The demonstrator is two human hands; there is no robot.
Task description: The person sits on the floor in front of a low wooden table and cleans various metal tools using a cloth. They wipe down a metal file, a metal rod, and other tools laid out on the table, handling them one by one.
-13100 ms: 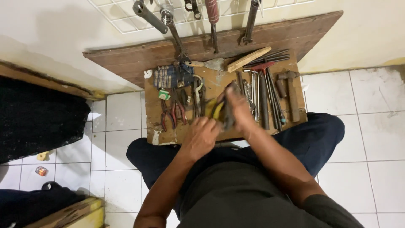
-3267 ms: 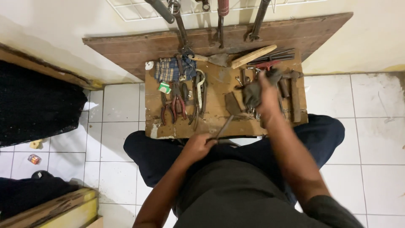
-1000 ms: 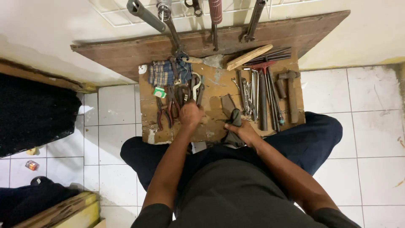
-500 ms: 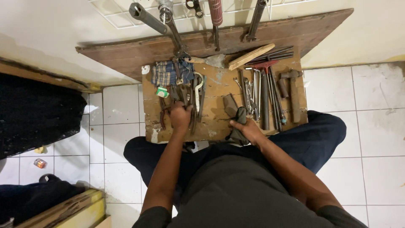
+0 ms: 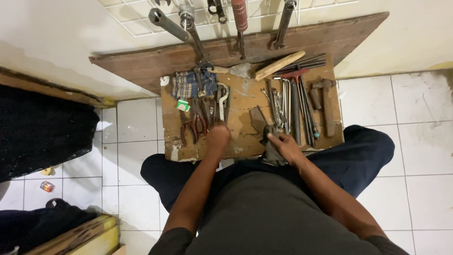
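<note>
I sit on a tiled floor with a wooden board of hand tools in front of my knees. My left hand rests at the board's front edge with its fingers curled over the lower ends of some long dark tools. Whether it grips one is hidden. Red-handled pliers lie just left of it. My right hand holds a dark grey rag at the front edge, below a row of wrenches.
A hammer, a wooden stick, a checked cloth and a small green item lie on the board. More tools hang on a white wire rack on the wall. A black mat lies to the left.
My left hand slid right from the pliers to the long tools. My right hand with the rag shifted slightly up toward the wrenches. Earlier, the left hand held a thin metal tool.
</note>
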